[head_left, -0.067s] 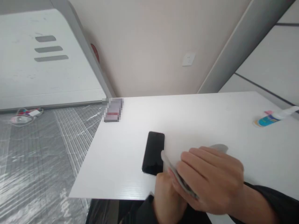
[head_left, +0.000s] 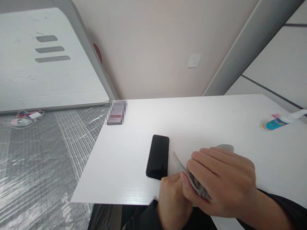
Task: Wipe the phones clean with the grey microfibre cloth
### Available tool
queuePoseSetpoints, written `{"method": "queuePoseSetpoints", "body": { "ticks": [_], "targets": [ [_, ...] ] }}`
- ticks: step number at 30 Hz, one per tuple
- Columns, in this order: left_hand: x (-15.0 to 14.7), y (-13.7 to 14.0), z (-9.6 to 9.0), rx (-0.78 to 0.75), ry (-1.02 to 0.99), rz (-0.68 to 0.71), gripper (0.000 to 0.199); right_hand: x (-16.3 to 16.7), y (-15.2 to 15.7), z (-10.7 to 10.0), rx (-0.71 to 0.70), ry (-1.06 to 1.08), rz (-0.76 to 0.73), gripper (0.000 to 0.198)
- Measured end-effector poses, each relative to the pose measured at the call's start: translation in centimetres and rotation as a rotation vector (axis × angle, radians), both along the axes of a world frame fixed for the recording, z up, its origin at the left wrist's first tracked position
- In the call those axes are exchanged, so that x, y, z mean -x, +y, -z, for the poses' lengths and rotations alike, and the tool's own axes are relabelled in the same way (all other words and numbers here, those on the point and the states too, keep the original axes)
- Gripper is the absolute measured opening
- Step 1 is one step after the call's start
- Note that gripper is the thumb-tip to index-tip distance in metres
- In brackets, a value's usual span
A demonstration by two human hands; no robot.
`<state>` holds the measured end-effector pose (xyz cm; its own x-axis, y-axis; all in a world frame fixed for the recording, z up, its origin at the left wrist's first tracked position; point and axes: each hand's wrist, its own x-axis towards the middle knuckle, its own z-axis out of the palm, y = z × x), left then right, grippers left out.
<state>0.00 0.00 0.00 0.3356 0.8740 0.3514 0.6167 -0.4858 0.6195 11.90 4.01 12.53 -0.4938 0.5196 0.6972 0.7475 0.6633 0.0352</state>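
My right hand (head_left: 223, 182) has its fingers wrapped round a thin, pale grey, flexible-looking piece (head_left: 189, 177) with a darker patterned part; its kind is unclear. One end of the piece sticks out to the upper left. Just below and left, my left hand (head_left: 174, 199) is curled closed against the right hand's thumb side. What the left fingers hold, if anything, is hidden. Beyond the left knuckles a smartphone (head_left: 158, 156) with a dark screen lies on the white table (head_left: 120, 172). A grey rounded shape (head_left: 225, 147) shows partly behind my right hand.
A blurred-out box-like item (head_left: 116, 113) lies at the table's far left corner. At the right is a white bottle with a blue label (head_left: 275, 124), a small pink item (head_left: 276, 115) beside it. Plastic sheeting (head_left: 43, 166) covers the floor; a wall socket (head_left: 194, 60) sits behind.
My right hand has shifted slightly right and up with the pale piece, whose tip has moved away from the phone. The left hand has stayed nearly in place.
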Motion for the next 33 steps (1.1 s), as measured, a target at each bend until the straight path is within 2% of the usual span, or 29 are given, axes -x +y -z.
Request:
{"method": "queuePoseSetpoints", "body": {
  "ticks": [4,7,9,12,15,18,22,28,33],
  "targets": [
    [0.0,0.5,-1.3,-0.049,-0.076,0.036,0.024,-0.7,-0.2,-0.6,0.133,-0.028,0.068,0.034],
    [-0.2,0.9,-2.1,-0.082,-0.141,0.048,0.022,-1.9,-0.3,-0.3,0.095,0.024,0.024,0.028],
    [-0.2,1.0,-2.5,-0.039,-0.17,0.115,0.024,-3.1,-0.4,0.4,0.053,0.126,-0.007,0.026],
    [0.0,1.1,-2.8,-0.014,-0.191,0.23,0.047,-5.3,-0.6,2.2,0.11,0.369,0.03,0.033],
    [0.2,1.1,-2.9,-0.009,-0.187,0.284,0.048,-6.9,-1.0,3.8,0.166,0.573,0.122,0.042],
    [0.3,1.2,-2.8,0.062,-0.17,0.283,0.049,-7.4,-1.0,4.7,0.213,0.667,0.178,0.05],
    [0.4,1.4,-2.8,0.203,-0.165,0.256,0.049,-7.5,-0.4,5.2,0.244,0.72,0.236,0.062],
    [0.0,1.2,-3.3,0.331,-0.22,0.213,0.03,-7.9,0.9,6.6,0.256,0.711,0.36,0.065],
    [0.0,0.8,-3.1,0.293,-0.308,0.2,0.034,-8.1,1.3,6.4,0.21,0.534,0.254,0.06]
  ]
}}
